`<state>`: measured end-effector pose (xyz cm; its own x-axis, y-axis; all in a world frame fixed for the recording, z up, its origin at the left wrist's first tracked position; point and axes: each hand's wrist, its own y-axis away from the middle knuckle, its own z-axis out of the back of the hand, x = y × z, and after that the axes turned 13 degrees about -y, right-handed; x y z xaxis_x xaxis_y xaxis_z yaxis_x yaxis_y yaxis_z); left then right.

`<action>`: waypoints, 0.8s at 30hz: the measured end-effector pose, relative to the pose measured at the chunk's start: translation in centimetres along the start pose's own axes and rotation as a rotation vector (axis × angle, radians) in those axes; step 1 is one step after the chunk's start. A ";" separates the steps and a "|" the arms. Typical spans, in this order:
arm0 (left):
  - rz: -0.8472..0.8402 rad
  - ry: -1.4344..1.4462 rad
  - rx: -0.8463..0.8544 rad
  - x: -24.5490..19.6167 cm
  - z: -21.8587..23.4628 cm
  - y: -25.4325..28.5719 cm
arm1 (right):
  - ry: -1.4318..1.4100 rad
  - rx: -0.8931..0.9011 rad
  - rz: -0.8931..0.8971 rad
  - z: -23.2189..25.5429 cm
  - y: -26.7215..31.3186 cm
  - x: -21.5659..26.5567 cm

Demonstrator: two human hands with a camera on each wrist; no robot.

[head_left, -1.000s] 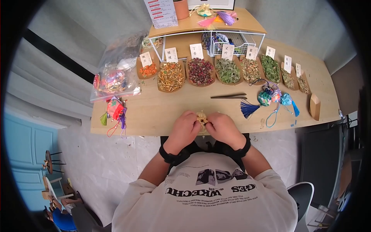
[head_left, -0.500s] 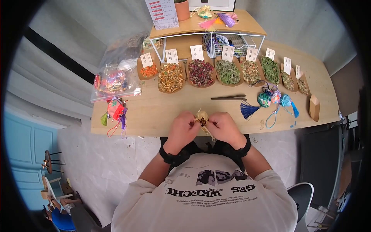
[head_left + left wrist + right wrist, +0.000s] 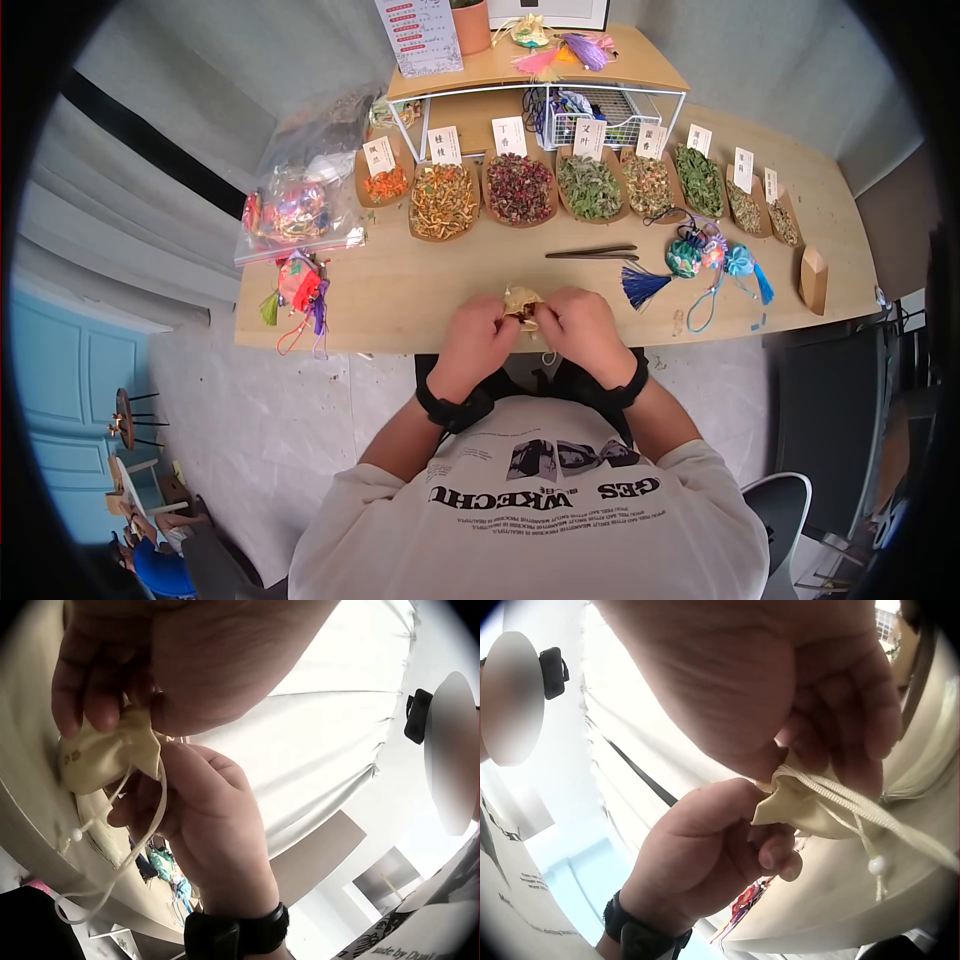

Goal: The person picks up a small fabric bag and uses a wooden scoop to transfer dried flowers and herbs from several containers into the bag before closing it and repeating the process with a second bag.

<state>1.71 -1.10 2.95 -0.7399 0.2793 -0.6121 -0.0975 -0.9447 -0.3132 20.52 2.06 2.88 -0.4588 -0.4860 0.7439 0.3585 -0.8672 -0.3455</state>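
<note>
A small pale-yellow drawstring pouch (image 3: 520, 297) is held between both hands over the table's front edge. My left hand (image 3: 474, 328) pinches one side of its gathered mouth. From the other side, my right hand (image 3: 581, 326) pinches the mouth with thumb and fingers. Dark bits show in the opening between the thumbs. In the left wrist view, the pouch body (image 3: 94, 763) is rounded and carries a small printed mark. Its cream cord (image 3: 112, 883) hangs in a loop, and a white bead (image 3: 876, 865) is threaded on a thin end in the right wrist view.
Labelled trays of dried herbs, including dark red buds (image 3: 519, 188), line the table's back. Dark tweezers (image 3: 592, 252) lie before them. Tasselled sachets (image 3: 686, 256) lie right, red ones (image 3: 298, 282) left beside a plastic bag (image 3: 300, 215). A low shelf (image 3: 540, 68) stands behind.
The pouch has tilted between the hands; its mouth now faces my body with the dark contents showing, and its body points away. The hands have stayed in nearly the same place.
</note>
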 end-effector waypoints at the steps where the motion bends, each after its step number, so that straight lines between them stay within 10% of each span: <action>1: 0.021 -0.038 -0.016 0.1 0.2 0.0 | 0.000 0.000 0.000 0.0 0.0 0.0; 24: 0.123 -0.081 0.082 -0.3 0.3 0.0 | 0.000 0.039 -0.036 0.7 0.0 1.5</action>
<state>1.70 -1.22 3.34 -0.8002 0.1488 -0.5809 -0.0540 -0.9827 -0.1772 20.38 1.47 4.36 -0.4720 -0.4545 0.7554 0.3732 -0.8793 -0.2959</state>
